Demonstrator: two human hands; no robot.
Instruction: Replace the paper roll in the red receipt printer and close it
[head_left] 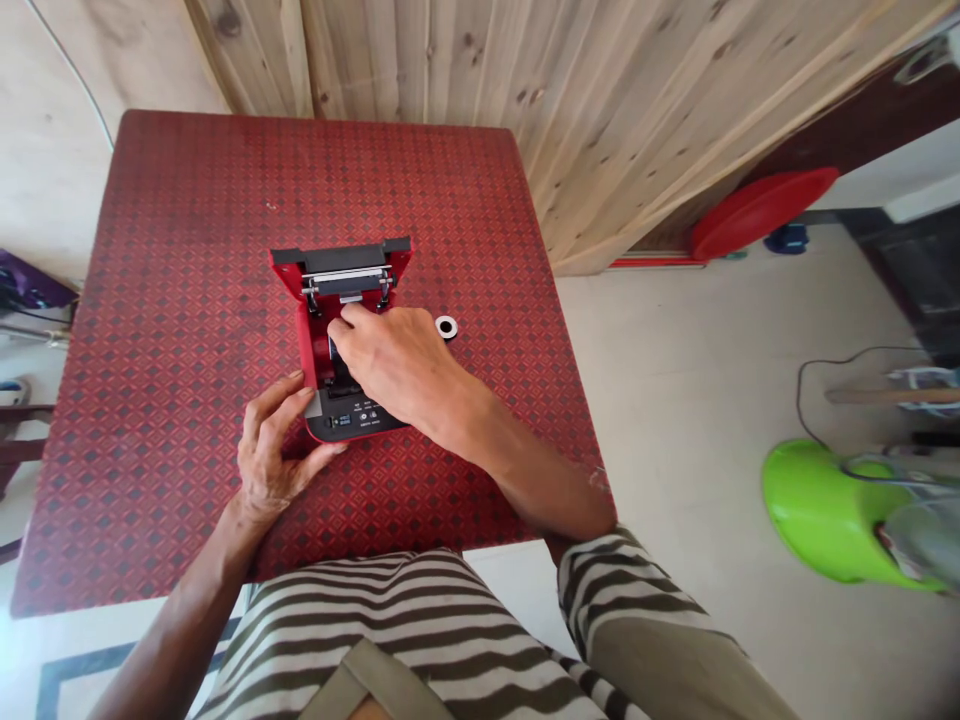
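Note:
A red and black label printer [356, 412] stands on the table with its lid [352, 262] raised at the back. My left hand [274, 445] grips its near left corner, fingers along the side and thumb at the front edge. My right hand [397, 360] reaches into the compartment with its fingers curled down. What those fingers hold is hidden by the hand itself. Just right of the printer lies a small white ring with a dark centre [447, 327].
The table [225, 180] has a red patterned cover. A wooden plank wall [450, 60] rises behind it. On the floor at the right are a bright green plastic stool or tub [806, 510], a cable [801, 390] and a red basin [757, 215].

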